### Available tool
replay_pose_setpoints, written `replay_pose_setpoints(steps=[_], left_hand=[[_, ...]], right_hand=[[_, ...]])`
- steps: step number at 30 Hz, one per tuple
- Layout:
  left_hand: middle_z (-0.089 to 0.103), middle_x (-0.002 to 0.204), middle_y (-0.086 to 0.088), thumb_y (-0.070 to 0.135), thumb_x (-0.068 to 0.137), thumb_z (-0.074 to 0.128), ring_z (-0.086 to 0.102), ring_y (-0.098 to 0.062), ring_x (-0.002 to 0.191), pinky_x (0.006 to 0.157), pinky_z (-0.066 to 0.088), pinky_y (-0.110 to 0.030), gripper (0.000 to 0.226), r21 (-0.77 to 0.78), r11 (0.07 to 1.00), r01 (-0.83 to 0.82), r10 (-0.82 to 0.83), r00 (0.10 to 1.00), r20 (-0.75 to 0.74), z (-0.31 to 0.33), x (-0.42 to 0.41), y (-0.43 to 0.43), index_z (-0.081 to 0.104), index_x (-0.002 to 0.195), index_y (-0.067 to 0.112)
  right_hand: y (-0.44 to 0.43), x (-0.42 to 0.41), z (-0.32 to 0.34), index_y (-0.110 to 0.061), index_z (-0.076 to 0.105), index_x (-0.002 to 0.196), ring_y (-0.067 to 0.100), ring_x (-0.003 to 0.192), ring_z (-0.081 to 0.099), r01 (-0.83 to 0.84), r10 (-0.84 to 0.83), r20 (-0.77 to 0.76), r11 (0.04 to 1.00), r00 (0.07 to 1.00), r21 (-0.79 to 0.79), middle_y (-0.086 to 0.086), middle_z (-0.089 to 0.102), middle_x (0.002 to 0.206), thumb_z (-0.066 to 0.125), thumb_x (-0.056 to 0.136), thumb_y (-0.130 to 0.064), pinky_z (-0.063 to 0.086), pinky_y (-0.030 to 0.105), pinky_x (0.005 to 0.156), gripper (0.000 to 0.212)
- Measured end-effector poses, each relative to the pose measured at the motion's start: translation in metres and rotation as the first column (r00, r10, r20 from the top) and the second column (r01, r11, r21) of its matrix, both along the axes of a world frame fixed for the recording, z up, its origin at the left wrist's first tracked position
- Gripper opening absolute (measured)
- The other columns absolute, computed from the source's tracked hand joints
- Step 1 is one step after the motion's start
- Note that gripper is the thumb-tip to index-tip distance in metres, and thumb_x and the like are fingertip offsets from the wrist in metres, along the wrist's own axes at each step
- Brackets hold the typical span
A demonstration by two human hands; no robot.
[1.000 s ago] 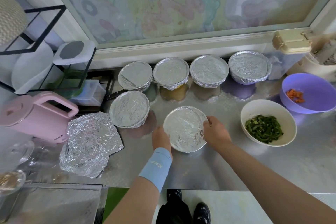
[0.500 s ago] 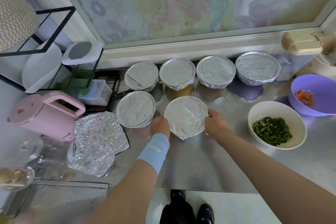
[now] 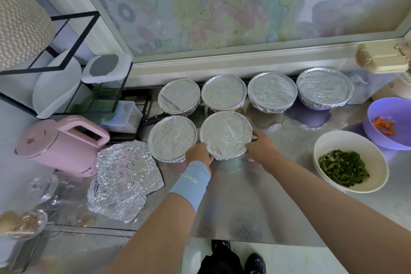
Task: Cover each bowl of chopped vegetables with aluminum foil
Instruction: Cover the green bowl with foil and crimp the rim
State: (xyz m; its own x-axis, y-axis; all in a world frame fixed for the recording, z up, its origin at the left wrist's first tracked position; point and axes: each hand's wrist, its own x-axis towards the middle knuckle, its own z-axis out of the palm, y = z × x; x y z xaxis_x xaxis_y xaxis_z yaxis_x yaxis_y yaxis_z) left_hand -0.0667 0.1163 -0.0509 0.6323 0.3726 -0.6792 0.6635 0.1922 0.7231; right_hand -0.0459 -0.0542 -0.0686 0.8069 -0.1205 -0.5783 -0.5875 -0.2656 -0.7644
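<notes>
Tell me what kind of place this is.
Most likely a home kitchen prep counter: a steel worktop holding foil-covered bowls, a white bowl of chopped greens, and a pink kettle.

Counted on the desk [image 3: 244, 211], located from the pink kettle [image 3: 60, 142]: one kettle. There are six foil-covered bowls [image 3: 272, 91], all to its right, four in a back row beyond it and two in a front row level with it, namely the near front bowl [image 3: 172, 138] and the far front bowl [image 3: 226, 133]. Uncovered bowls: two, farthest right of the kettle, one white bowl [image 3: 338, 142] of chopped greens and one purple bowl [image 3: 398, 111] with orange pieces. One pile of loose foil [image 3: 124, 180] just right of the kettle, sheet number not determinable; two hands, left hand [image 3: 199, 153] and right hand [image 3: 259, 149], both gripping the far front bowl.
</notes>
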Motion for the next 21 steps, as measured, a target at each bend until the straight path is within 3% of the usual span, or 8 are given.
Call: replay_pose_setpoints(steps=[2, 3, 6, 9, 13, 16, 18, 21], left_hand=[[0.047, 0.134, -0.039, 0.020, 0.082, 0.050, 0.045, -0.051, 0.127, 0.106, 0.039, -0.057, 0.060, 0.083, 0.988, 0.131, -0.130, 0.991, -0.011, -0.006, 0.000, 0.001, 0.046, 0.129, -0.018], [0.048, 0.135, -0.037, 0.022, 0.081, 0.049, 0.046, -0.050, 0.127, 0.106, 0.040, -0.057, 0.063, 0.103, 0.982, 0.159, -0.155, 0.987, -0.050, -0.011, 0.001, 0.002, 0.045, 0.130, -0.017], [0.053, 0.135, -0.026, 0.016, 0.088, 0.051, 0.053, -0.043, 0.122, 0.100, 0.049, -0.049, 0.049, 0.121, 0.990, 0.077, -0.062, 0.991, -0.118, 0.015, -0.003, 0.000, 0.049, 0.132, -0.005], [0.052, 0.133, -0.018, 0.020, 0.087, 0.053, 0.054, -0.038, 0.116, 0.096, 0.047, -0.043, 0.046, 0.244, 0.970, -0.009, 0.045, 0.989, -0.144, 0.035, 0.005, -0.001, 0.050, 0.129, 0.001], [0.061, 0.108, -0.012, 0.019, 0.095, 0.046, 0.054, -0.029, 0.093, 0.078, 0.039, -0.033, 0.028, 0.329, 0.923, 0.199, -0.220, 0.975, 0.027, 0.052, 0.025, -0.023, 0.057, 0.115, 0.002], [0.057, 0.084, -0.003, 0.018, 0.096, 0.042, 0.053, -0.028, 0.085, 0.078, 0.042, -0.034, 0.016, 0.359, 0.864, 0.352, -0.405, 0.910, 0.083, 0.062, 0.039, -0.053, 0.057, 0.093, 0.012], [0.057, 0.087, -0.007, 0.016, 0.095, 0.041, 0.058, -0.031, 0.087, 0.086, 0.050, -0.043, 0.020, 0.425, 0.742, 0.518, -0.596, 0.800, 0.064, 0.061, 0.048, -0.076, 0.056, 0.085, 0.010], [0.049, 0.095, -0.012, 0.005, 0.099, 0.039, 0.048, -0.025, 0.088, 0.095, 0.049, -0.053, 0.025, 0.481, 0.504, 0.718, -0.809, 0.586, -0.027, 0.053, 0.058, -0.111, 0.047, 0.076, 0.011]], right_hand=[[0.000, 0.002, 0.000, -0.026, 0.055, 0.129, 0.025, 0.074, 0.062, -0.024, 0.025, 0.006, 0.999, 1.000, -0.039, 0.005, 0.067, 0.092, 0.049, 0.080, -0.009, 0.060, 0.043, 0.078, 0.052], [0.000, 0.002, 0.001, -0.026, 0.055, 0.130, 0.025, 0.076, 0.062, -0.033, 0.033, 0.001, 0.998, 0.999, -0.045, 0.004, 0.066, 0.093, 0.048, 0.081, -0.010, 0.059, 0.040, 0.077, 0.052], [-0.003, 0.001, 0.004, -0.026, 0.051, 0.135, 0.025, 0.083, 0.063, -0.073, 0.073, -0.013, 0.995, 0.997, -0.063, 0.006, 0.065, 0.106, 0.051, 0.081, -0.018, 0.054, 0.035, 0.073, 0.054], [-0.008, 0.003, 0.013, -0.020, 0.038, 0.147, 0.027, 0.103, 0.062, -0.107, 0.106, -0.010, 0.983, 0.994, -0.152, 0.010, 0.059, 0.128, 0.055, 0.086, -0.023, 0.052, 0.037, 0.089, 0.063], [-0.022, 0.013, 0.045, -0.011, 0.053, 0.136, 0.030, 0.118, 0.056, -0.181, 0.214, 0.057, 0.918, 0.975, -0.352, 0.012, 0.057, 0.134, 0.052, 0.093, -0.019, 0.044, 0.034, 0.099, 0.044], [-0.042, 0.021, 0.069, -0.007, 0.062, 0.122, 0.033, 0.114, 0.057, -0.256, 0.340, 0.083, 0.826, 0.937, -0.502, 0.014, 0.063, 0.123, 0.046, 0.094, -0.010, 0.046, 0.036, 0.097, 0.033], [-0.059, 0.028, 0.075, -0.010, 0.062, 0.124, 0.031, 0.117, 0.056, -0.349, 0.452, 0.034, 0.732, 0.891, -0.586, 0.011, 0.062, 0.127, 0.043, 0.094, -0.009, 0.045, 0.036, 0.098, 0.035], [-0.094, 0.039, 0.073, -0.020, 0.059, 0.131, 0.022, 0.122, 0.054, -0.451, 0.546, -0.044, 0.641, 0.836, -0.621, 0.000, 0.058, 0.136, 0.043, 0.094, -0.008, 0.045, 0.030, 0.098, 0.042]])
